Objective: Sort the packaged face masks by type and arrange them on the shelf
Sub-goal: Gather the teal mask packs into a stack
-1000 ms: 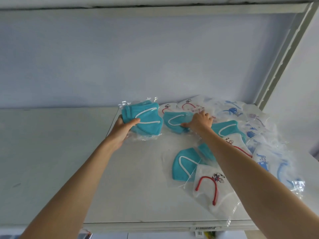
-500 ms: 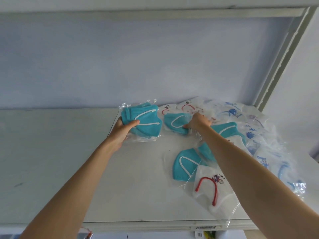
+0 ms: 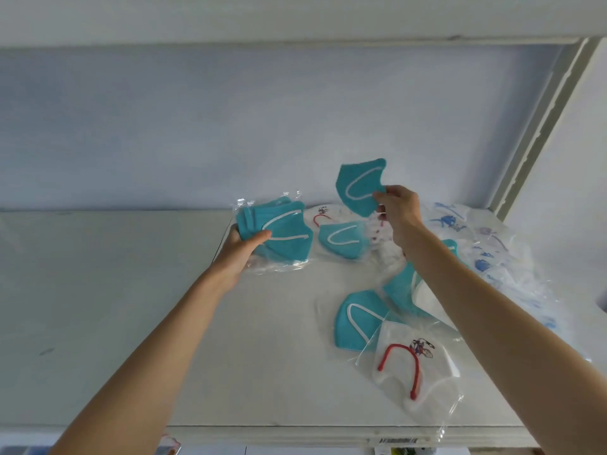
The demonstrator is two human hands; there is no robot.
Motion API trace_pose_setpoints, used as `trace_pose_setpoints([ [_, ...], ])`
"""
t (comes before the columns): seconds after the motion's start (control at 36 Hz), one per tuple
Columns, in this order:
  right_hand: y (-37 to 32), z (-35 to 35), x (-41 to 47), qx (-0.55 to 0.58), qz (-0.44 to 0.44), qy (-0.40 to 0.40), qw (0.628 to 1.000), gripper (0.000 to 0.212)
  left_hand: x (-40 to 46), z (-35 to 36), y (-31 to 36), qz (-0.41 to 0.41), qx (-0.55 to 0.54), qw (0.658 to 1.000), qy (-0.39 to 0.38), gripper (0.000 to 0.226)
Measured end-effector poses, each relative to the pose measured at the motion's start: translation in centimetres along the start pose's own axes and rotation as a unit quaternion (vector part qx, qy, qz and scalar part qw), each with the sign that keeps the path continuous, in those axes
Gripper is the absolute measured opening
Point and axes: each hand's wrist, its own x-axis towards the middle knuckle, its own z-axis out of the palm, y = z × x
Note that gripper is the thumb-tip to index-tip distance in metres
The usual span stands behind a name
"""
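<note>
The left hand (image 3: pixel 241 254) grips a stack of teal masks (image 3: pixel 279 234) at the shelf's (image 3: pixel 131 307) 11 o'clock, while the right hand (image 3: pixel 399 208) pinches one more teal mask (image 3: pixel 359 187) in the air at 12 o'clock. I judge sorting partly done: loose teal masks (image 3: pixel 356 320) lie at 4 o'clock, a red-loop white mask (image 3: pixel 414 366) at 5, and blue-print packs (image 3: pixel 486 254) heaped at 2 o'clock.

Five loose teal masks (image 3: pixel 359 188), one teal stack (image 3: pixel 282 234), perhaps three red-looped masks (image 3: pixel 407 366).
</note>
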Motion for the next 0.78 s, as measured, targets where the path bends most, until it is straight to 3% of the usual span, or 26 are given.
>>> trace_pose_setpoints([
  [0.08,-1.2,0.1,-2.7,0.145,0.047,-0.117,0.981,0.007,0.0,1.0,0.2,-0.008,-0.009,1.000,-0.018,0.023],
  [0.17,-0.8,0.7,-4.6,0.063,0.031,-0.175,0.982,0.010,0.0,2.0,0.2,-0.020,-0.013,0.999,-0.047,0.035],
  [0.25,0.4,1.5,-5.1,-0.029,0.019,-0.165,0.986,0.021,-0.1,3.4,0.4,-0.024,-0.033,0.997,-0.065,0.019],
  [0.39,1.7,2.5,-5.6,-0.071,0.000,-0.151,0.986,0.014,-0.4,4.9,1.0,-0.045,-0.096,0.991,-0.076,0.028],
  [0.5,2.5,3.4,-5.7,-0.068,-0.023,-0.139,0.988,0.013,-0.7,5.3,0.8,-0.014,-0.056,0.995,-0.083,0.024],
  [0.64,3.1,3.1,-4.6,-0.019,-0.015,-0.125,0.992,0.012,-0.4,4.2,0.5,-0.013,-0.054,0.998,-0.026,0.014],
  [0.69,3.7,2.2,-3.1,-0.117,-0.043,-0.063,0.990,0.016,-0.1,3.0,0.3,-0.015,-0.057,0.998,-0.007,0.019],
  [0.78,5.0,0.7,-1.2,-0.352,-0.083,-0.011,0.932,0.022,0.1,1.2,0.3,-0.018,-0.070,0.997,0.007,0.024],
])
